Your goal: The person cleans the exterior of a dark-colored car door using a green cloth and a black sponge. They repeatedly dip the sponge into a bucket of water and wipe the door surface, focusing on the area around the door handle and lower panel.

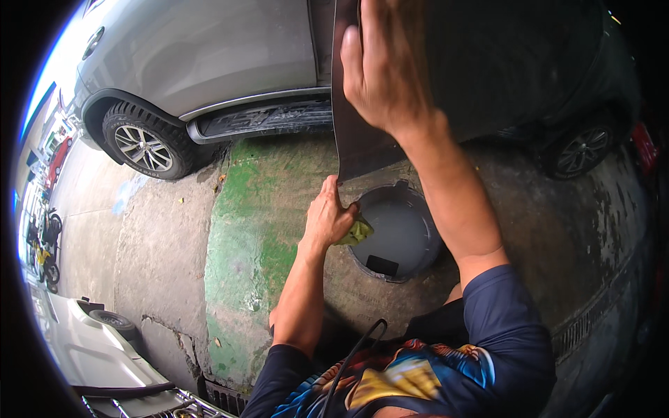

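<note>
My left hand [329, 217] pinches a yellow-green cloth [356, 232] at the lower corner of a dark panel [355, 141], which looks like the car's open door. Higher up, my right hand [387, 68] lies against the same panel, blurred. Its thumb stands apart, and its fingertips are cut off by the picture's top edge, so a grip cannot be made out. Below the panel a dark bucket [405, 190] holds cloudy greyish water [392, 224], with a black rectangle [382, 265] showing in it. The cloth hangs by the bucket's left rim.
A silver car [235, 47] stands in front, with a side step [266, 117] and wheel [146, 143]. The concrete floor has a green painted strip [235, 261] and a cracked edge. A white vehicle [89, 339] is at lower left, a drain grate [580, 326] at right, motorcycles [49, 245] at far left.
</note>
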`<state>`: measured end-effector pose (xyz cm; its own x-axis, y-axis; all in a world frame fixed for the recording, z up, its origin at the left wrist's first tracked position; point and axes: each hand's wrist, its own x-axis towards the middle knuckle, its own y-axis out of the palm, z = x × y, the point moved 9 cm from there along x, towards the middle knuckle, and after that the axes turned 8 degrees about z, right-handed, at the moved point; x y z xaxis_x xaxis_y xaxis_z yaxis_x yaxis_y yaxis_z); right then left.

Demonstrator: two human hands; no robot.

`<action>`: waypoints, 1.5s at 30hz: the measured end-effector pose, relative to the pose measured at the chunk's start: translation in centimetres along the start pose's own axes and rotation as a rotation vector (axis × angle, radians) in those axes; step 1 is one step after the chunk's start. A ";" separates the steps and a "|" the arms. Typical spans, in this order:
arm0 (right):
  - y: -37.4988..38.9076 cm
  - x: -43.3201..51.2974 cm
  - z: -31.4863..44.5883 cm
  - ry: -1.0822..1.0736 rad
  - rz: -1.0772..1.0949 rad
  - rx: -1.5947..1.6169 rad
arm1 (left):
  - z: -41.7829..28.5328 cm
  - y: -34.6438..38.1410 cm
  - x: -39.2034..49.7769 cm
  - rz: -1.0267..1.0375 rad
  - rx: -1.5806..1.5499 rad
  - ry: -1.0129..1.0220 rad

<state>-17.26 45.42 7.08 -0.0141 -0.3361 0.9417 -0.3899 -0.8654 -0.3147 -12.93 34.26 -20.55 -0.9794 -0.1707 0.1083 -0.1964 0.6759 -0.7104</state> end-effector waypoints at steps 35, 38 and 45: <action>2.5 -1.4 0.0 0.027 0.054 -0.167 | -0.3 0.3 -0.5 -0.040 -0.028 -0.027; 4.0 -5.4 1.2 0.043 0.142 -0.144 | -0.7 0.2 -0.3 -0.050 -0.043 -0.012; 1.9 -0.4 0.5 0.048 0.138 -0.149 | -0.3 0.6 -0.3 -0.043 -0.054 -0.036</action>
<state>-17.58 43.70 6.04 -0.1194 -0.4266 0.8965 -0.5132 -0.7465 -0.4235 -12.76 34.91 -20.76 -0.9677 -0.2258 0.1120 -0.2417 0.7051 -0.6666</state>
